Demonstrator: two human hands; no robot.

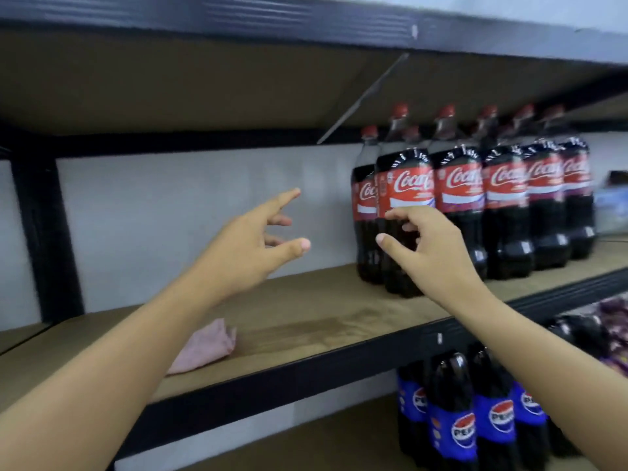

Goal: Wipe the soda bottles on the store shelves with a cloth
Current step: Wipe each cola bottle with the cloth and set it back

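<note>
Both hands raised before shelved cola bottles [404,205], left hand [251,243] spread open, right hand [431,246] loosely curled, nothing gripped, pink cloth [207,348] left lying on the shelf [323,321]

Pink cloth [207,345] partly hidden behind left forearm. Rear Coca-Cola bottles [367,212] mostly blocked by front row. Pepsi bottles [455,419] cut off at btm edge. Objects at far right [611,205] too blurred to be identified.
</note>
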